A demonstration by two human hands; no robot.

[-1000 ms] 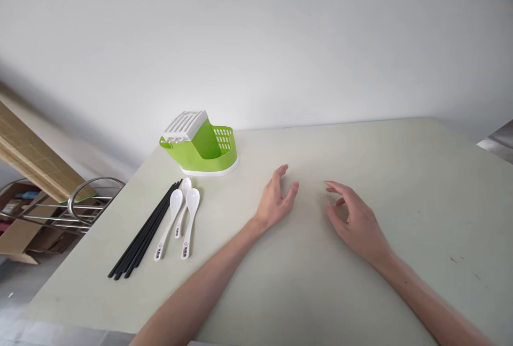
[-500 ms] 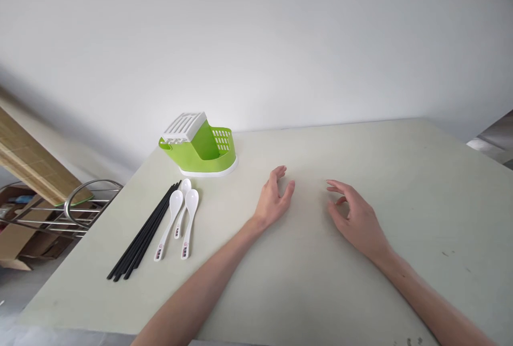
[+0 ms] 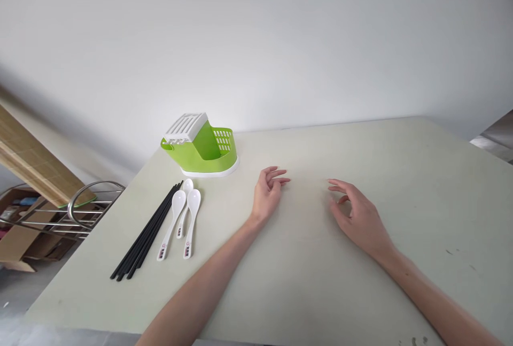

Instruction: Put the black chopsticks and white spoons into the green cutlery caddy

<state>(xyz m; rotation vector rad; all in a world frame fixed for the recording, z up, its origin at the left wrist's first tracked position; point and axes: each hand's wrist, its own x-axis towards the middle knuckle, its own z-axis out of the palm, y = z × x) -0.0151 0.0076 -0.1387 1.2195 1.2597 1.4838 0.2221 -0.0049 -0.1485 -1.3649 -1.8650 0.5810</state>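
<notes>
Left forearm (image 3: 218, 271): bare, enters the view at 7 o'clock, runs toward 1 o'clock. Left wrist (image 3: 255, 221) near straight. Left hand (image 3: 265, 196): below view centre, between 5 and 6 o'clock; left fingers (image 3: 280, 173) loosely curled and parted, tips toward 2 o'clock.

Right forearm (image 3: 425, 287): bare, enters between 4 and 5 o'clock, runs up between 10 and 11. Right wrist (image 3: 387, 255) near straight. Right hand (image 3: 363, 223): at 4 o'clock; right fingers (image 3: 340, 184) bent, tips near 10 o'clock; right thumb (image 3: 339, 216) apart from them, toward 11.

Hands separated, inner sides facing.
</notes>
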